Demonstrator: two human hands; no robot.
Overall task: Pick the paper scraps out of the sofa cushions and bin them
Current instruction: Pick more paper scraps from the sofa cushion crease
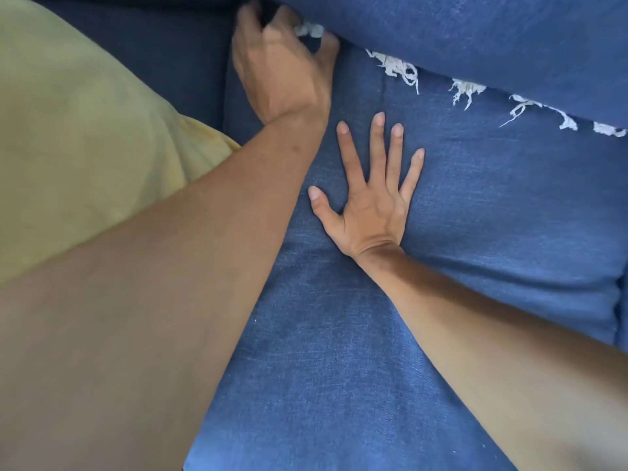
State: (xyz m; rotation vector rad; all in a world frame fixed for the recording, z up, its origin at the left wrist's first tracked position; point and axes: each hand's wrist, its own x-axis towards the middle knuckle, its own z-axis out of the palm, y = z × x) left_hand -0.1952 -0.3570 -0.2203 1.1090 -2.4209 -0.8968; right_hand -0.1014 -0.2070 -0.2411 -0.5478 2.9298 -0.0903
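Blue denim-like fabric fills the view: a sofa seat cushion (339,334) runs across the lower part, and a back cushion (475,39) of the same blue overhangs it along the top right. Along the crease where the two meet lies a row of torn white paper scraps (397,68), spaced from the upper middle out toward the right edge, each half tucked under the back cushion. The left hand (278,66) reaches into the far end of that crease, at the top centre, blurred by motion; its fingers are curled in toward the gap and its thumb is spread to the right, with one small white scrap (309,29) showing just between the fingers and the thumb. Whether the fingers actually pinch that scrap cannot be told from the blur. The right hand (370,205) lies flat on the seat cushion, palm down, fingers straight and splayed, holding nothing; its fingertips (378,119) point toward the crease, near the closest scraps but apart from them. A yellow-green cloth (78,130) covers the left side of the view, beside the left forearm.
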